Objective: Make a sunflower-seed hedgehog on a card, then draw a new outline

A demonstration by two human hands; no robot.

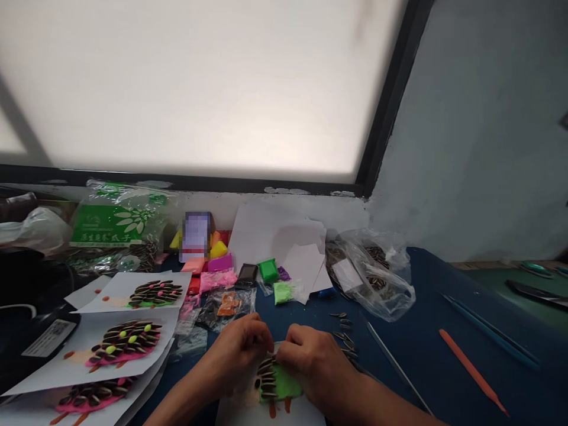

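On white paper [231, 412] in front of me is a hedgehog picture with a light green clay body [287, 383], a pale face and brown legs. Striped sunflower seeds [268, 378] stand in a row along its left side. My right hand [313, 354] is closed over the body's upper edge, its fingertips pressed together; what they hold is hidden. My left hand [243, 338] is curled with thumb and fingers together at the upper left, close to the right fingertips; anything in it cannot be made out. Loose sunflower seeds [345, 339] lie right of my right hand.
Finished hedgehog pictures [128, 343] are stacked at left. Behind are clay packets [267, 270], a phone [195, 236], paper sheets [275, 231], a green seed bag [110, 222] and a clear seed bag [373, 272]. A metal rod [397, 367], orange tool [473, 370] and tweezers [492, 331] lie right.
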